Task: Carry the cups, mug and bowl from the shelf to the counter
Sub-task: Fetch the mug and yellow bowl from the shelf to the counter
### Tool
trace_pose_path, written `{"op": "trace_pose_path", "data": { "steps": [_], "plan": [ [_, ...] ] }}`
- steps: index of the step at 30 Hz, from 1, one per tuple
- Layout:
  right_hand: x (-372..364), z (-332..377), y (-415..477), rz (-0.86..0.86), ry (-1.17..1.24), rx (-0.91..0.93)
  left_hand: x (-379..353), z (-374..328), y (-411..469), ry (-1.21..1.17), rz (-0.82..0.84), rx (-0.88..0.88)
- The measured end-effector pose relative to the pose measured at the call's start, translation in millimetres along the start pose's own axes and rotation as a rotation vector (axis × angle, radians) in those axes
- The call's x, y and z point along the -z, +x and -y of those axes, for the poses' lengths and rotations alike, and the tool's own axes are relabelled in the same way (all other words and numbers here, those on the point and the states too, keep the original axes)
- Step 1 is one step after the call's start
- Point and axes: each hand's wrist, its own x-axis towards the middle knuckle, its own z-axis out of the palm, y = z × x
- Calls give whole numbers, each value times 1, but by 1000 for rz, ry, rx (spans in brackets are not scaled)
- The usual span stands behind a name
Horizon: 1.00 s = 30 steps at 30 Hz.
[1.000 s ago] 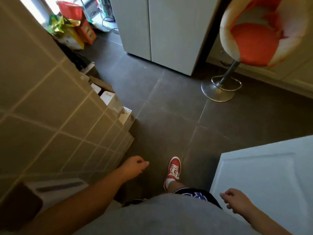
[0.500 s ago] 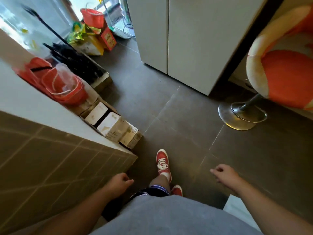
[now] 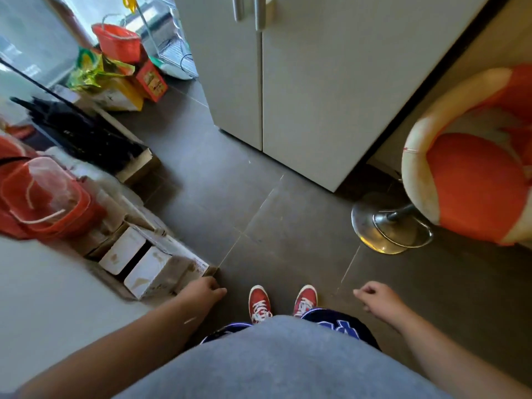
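Left hand: the bare left hand hangs low, just beside the white cardboard boxes; its fingers are loosely curled together and pinch nothing.
Right hand: the bare right hand hangs over the floor, apart from everything; its fingers are loosely curled and hold nothing.
Task's things: I cannot tell from this view where the cups, mug and bowl are.
Desk: a pale flat desk top fills the lower left, near the left forearm.
Floor: dark grey floor tiles, with two red lace-up sneakers side by side between the hands.
Left clutter: the boxes sit on the floor against the desk, with a red plastic bucket behind them.
Ahead: a pale two-door cabinet with metal handles.
Right: an orange-and-cream swivel stool on a round chrome base, beside the cabinet.
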Motion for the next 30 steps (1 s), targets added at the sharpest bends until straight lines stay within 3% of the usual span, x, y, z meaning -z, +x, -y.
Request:
{"op": "trace_pose_path", "data": {
  "steps": [7,13,20,25,30],
  "plan": [
    [71,26,76,58,-89,-65,59,-104,64,-82,-63,-116],
    [122,115,158,120,-222,19,95,-143,97,-142,-88,2],
    [131,286,224,210,-421,249,119,-119,93,-423,-156,215],
    [91,420,255,267,-531,441,130,-73,91,-638,-171,357],
    [43,535,267,245,-504,520,160,-16,111,-811,-135,444]
  ]
}}
